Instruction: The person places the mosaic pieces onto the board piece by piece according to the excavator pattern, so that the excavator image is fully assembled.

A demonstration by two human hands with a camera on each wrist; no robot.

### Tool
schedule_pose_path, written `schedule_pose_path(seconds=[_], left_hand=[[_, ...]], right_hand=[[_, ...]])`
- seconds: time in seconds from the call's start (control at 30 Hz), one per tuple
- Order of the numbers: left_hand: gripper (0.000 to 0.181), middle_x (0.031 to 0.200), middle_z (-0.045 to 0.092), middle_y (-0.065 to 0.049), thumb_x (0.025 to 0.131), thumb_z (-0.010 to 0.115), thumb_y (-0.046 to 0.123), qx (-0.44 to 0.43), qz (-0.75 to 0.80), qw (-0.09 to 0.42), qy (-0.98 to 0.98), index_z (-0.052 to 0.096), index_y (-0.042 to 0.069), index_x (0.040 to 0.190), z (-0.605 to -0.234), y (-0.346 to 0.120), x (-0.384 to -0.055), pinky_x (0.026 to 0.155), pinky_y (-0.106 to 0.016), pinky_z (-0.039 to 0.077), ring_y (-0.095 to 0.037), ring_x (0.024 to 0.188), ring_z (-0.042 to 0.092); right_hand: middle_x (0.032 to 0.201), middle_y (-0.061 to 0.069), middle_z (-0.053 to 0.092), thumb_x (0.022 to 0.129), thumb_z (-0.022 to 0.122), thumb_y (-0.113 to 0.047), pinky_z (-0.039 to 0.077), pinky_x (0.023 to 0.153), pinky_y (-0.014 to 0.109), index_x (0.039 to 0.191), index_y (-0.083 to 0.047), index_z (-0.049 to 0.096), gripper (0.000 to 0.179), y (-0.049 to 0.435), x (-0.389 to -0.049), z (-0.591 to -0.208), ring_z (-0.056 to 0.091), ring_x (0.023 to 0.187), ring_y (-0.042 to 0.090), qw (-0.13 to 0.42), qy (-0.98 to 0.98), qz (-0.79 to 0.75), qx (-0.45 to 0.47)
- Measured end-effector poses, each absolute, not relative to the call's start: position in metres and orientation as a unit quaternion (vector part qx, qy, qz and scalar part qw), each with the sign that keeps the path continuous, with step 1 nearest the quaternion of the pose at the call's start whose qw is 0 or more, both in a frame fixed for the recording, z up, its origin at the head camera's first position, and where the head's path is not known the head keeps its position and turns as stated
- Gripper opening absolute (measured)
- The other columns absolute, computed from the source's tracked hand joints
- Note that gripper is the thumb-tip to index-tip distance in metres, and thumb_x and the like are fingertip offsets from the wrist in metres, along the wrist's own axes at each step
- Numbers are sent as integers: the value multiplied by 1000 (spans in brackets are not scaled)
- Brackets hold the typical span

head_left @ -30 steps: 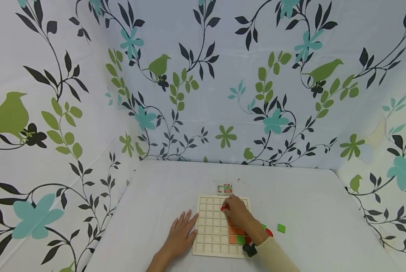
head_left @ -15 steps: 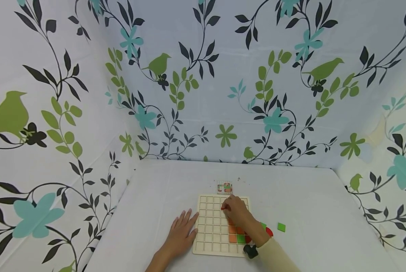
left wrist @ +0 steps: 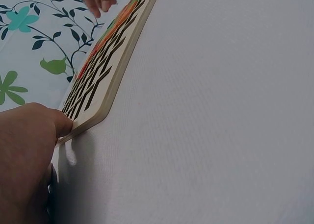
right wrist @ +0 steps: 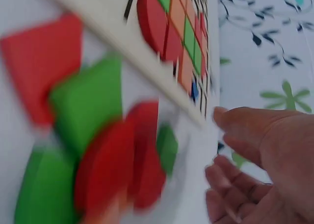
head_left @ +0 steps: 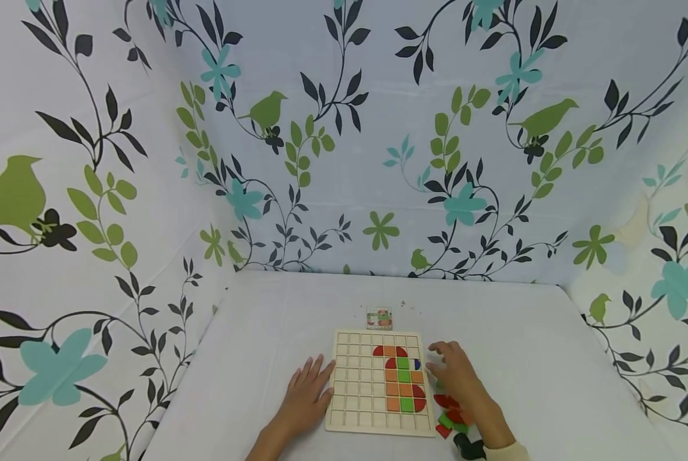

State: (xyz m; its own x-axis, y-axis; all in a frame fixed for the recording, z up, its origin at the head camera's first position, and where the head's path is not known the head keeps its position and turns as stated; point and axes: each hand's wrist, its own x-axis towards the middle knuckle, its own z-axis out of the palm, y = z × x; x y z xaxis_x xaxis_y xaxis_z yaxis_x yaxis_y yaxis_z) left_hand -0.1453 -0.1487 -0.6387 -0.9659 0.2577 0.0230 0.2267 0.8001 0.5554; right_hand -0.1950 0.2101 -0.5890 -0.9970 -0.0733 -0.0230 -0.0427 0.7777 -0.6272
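A wooden grid board (head_left: pixel 355 390) lies on the table, with red curved pieces, orange squares (head_left: pixel 392 403), green squares (head_left: pixel 407 404) and a blue piece (head_left: pixel 416 364) in cells on its right side. My left hand (head_left: pixel 308 397) rests flat with fingers spread, its fingertips at the board's left edge. In the left wrist view its thumb touches the board's rim (left wrist: pixel 105 104). To the right of the board hovers my right hand (head_left: pixel 456 374), fingers loosely bent and apart, with nothing seen between them. Beneath it, loose red pieces (right wrist: pixel 108 165) and green pieces (right wrist: pixel 91 96) are partly hidden.
A small card with a coloured grid pattern (head_left: pixel 379 318) lies just behind the board. A black device (head_left: pixel 468 446) sits on my right wrist. White cloth covers the table (head_left: pixel 522 346), and a patterned curtain (head_left: pixel 344 160) stands behind and at both sides.
My right hand has moved from the upper part of the board to the right, off it. The red piece it pinched now lies in an upper cell. My left hand stays put.
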Motion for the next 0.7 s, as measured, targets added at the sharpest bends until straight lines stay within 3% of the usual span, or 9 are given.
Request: schedule_pose_path(seconds=[0.13, 0.23, 0.4, 0.7], left_hand=[[57, 173, 29, -16, 109, 53, 35, 125, 288, 28, 949, 41, 19, 163, -642, -149, -146, 125, -71, 14, -43, 161, 19], [58, 173, 28, -15, 109, 53, 35, 121, 287, 31, 950, 41, 20, 164, -642, -150, -146, 126, -71, 13, -42, 161, 19], [57, 172, 30, -17, 109, 53, 34, 128, 294, 23, 947, 42, 19, 163, -639, -149, -145, 125, -72, 14, -44, 160, 21], [57, 172, 30, -16, 110, 53, 34, 130, 287, 22, 949, 42, 19, 163, -640, -149, -145, 124, -72, 15, -44, 160, 21]], right_hand=[[136, 30, 53, 93, 80, -13, 52, 101, 64, 140, -1, 57, 53, 248, -181, -586, 53, 121, 44, 45, 958, -284, 12], [131, 33, 54, 92, 80, -13, 49, 95, 69, 134, 2, 59, 49, 270, -176, -586, 54, 119, 50, 66, 962, -264, 24], [121, 26, 59, 95, 74, -11, 52, 91, 63, 123, 2, 64, 32, 290, -174, -599, 60, 109, 40, 76, 951, -296, 38], [123, 26, 58, 98, 69, -6, 52, 100, 59, 126, 6, 63, 30, 289, -182, -613, 59, 115, 38, 41, 938, -344, 24]])
